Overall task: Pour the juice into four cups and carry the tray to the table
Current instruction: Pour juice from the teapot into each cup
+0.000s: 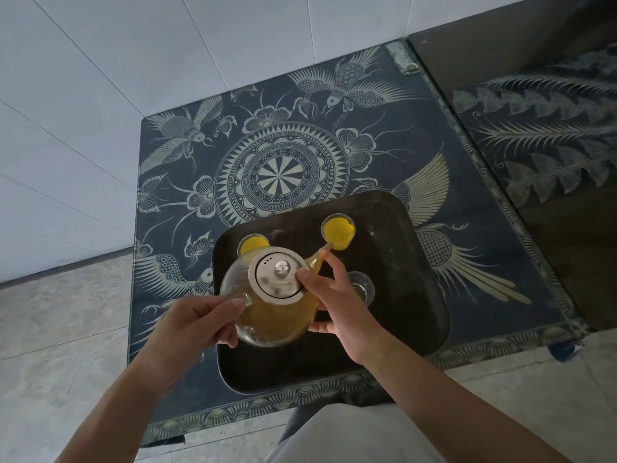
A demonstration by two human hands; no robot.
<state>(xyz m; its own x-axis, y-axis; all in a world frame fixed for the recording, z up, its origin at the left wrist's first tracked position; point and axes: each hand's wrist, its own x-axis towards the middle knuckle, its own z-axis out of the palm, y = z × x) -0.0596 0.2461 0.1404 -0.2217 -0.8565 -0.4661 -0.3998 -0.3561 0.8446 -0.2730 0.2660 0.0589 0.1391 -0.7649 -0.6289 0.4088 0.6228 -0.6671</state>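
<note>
Because the cups need filling, the black tray (394,332) sits on the patterned table (200,135) and the glass teapot (270,312) hangs over it, spout pointing far-right, tipped toward the far-right cup (338,230) of juice. The left hand (190,332) grips its handle. The right hand (337,309) cups the teapot's side, thumb pressing the lid (278,274) so it stays on.

White tiled wall (100,78), patterned blue tabletop (267,145)
</note>
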